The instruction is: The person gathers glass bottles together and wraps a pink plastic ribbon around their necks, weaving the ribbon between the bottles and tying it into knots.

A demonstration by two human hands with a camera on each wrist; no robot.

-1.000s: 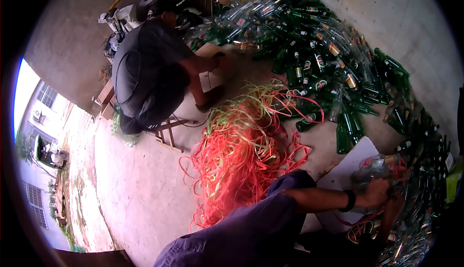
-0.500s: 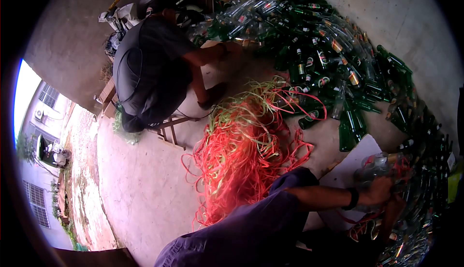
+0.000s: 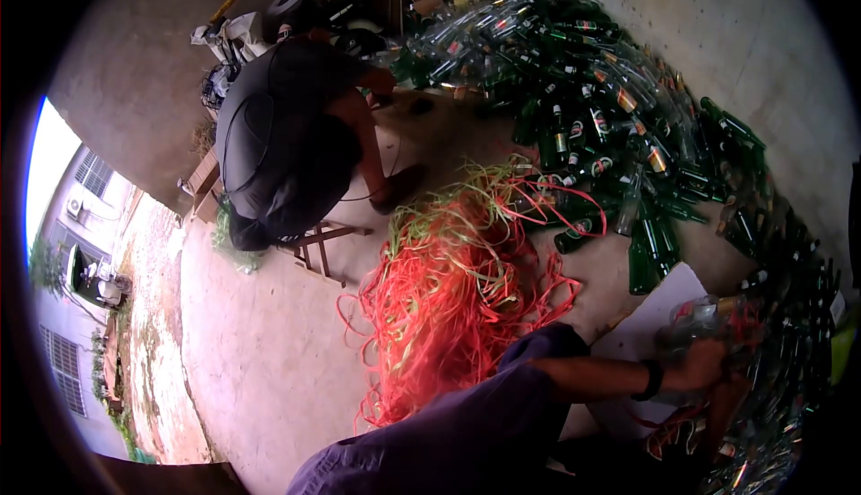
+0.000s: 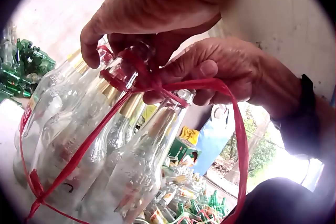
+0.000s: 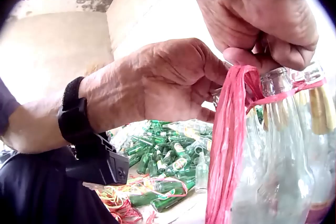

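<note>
In the head view my left hand [image 3: 702, 365], below a black wristband, and my right hand [image 3: 727, 398] meet over a bundle of clear glass bottles [image 3: 691, 326]. Flat red plastic strapping [image 4: 76, 163] runs round these bottles and crosses at their necks. My left hand [image 4: 163, 6] curls its fingers on the strapping among the mouths in the left wrist view. Opposite it, my right hand [image 5: 254, 16] pinches the strapping close to a bottle mouth [image 5: 275, 78]. A thick red length hangs down beside the bundle. The right fingertips are partly hidden.
A white board [image 3: 659, 302] lies under the bundle. Tangled red and yellow-green strapping [image 3: 457, 307] heaps on the floor beside it. Green and clear bottles [image 3: 583, 109] pile along the wall. Another person [image 3: 278, 136] sits on a low wooden stool [image 3: 321, 253].
My hands stay at the bottle necks with only small shifts. The other person reached an arm toward the bottle pile, then drew it back and bent lower.
</note>
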